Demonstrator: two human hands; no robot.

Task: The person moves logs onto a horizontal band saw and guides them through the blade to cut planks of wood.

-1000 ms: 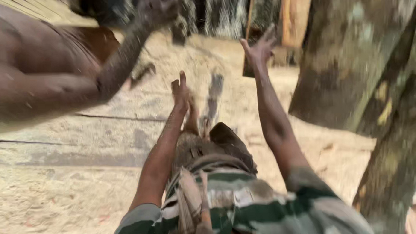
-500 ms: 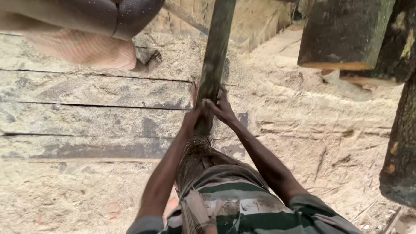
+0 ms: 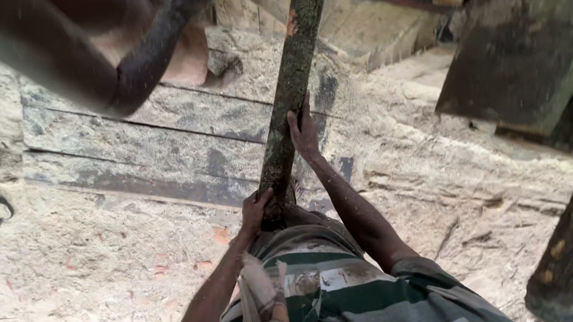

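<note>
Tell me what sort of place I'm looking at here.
Probably an open-air sawmill or timber yard: sawdust covers the ground, sawn planks lie stacked, logs stand around, and both hands grip a rough pole.

A grey-green, mottled bark is seen on the pole [image 3: 289, 97], broken by one small orange patch near the far end and darkened almost to black at the near end. The ground [image 3: 81, 276] is covered in pale beige sawdust, dotted with a few reddish chips. Grey planks [image 3: 146, 147], blotched with darker stains and dusted with beige, are laid across the left. A shirt [image 3: 341, 286] striped in dark green and off-white is shown at the near edge, and a faded beige checked cloth [image 3: 259, 298] is draped over it. Dark brown-grey logs [image 3: 517, 51] are seen at the right.
</note>
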